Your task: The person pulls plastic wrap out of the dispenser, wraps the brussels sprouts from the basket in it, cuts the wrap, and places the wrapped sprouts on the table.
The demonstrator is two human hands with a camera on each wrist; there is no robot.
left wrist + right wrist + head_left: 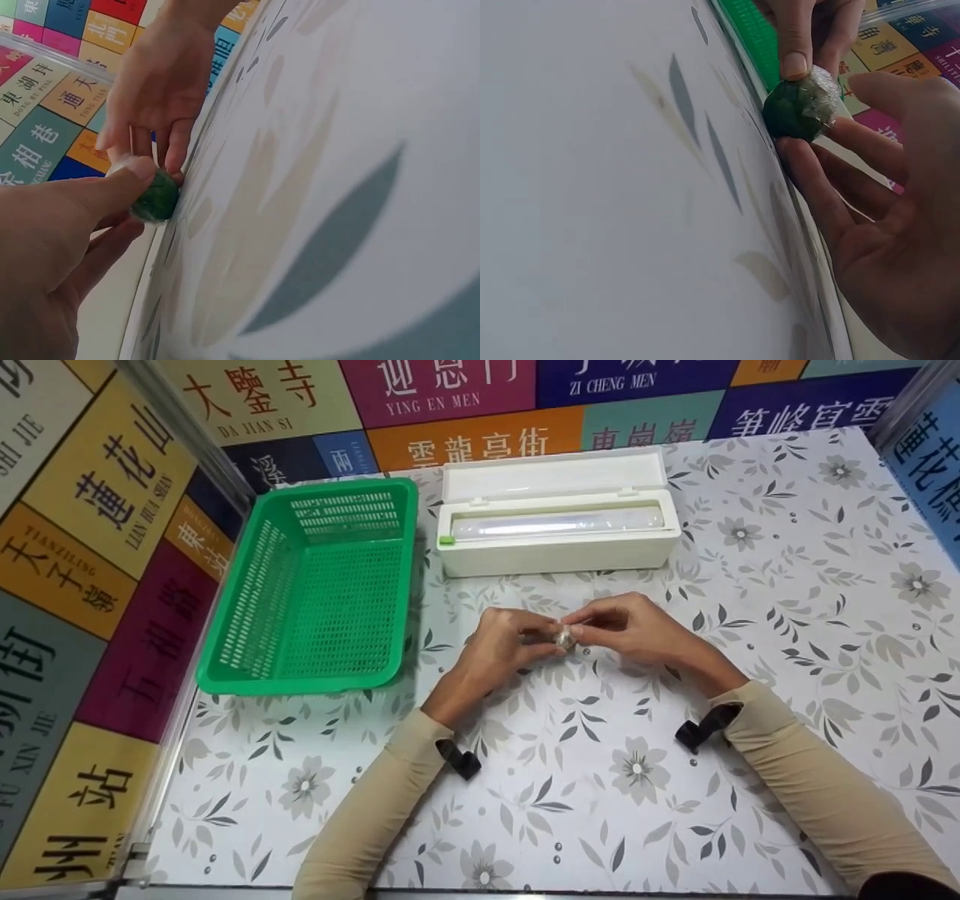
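My left hand pinches a small dark-green ball between thumb and fingers, just above the patterned tabletop. Shiny clear film, crumpled on one side, covers part of the ball, as the right wrist view shows. What the ball is made of cannot be told. My right hand meets it from the other side, fingertips touching its underside while the thumb stands slightly off it. Beyond both hands is a white box with its lid raised, holding a roll of clear film.
A green plastic basket with slotted walls stands to the left of the hands. Panels with coloured lettering rise behind and beside the table. The tabletop has a grey leaf and flower pattern.
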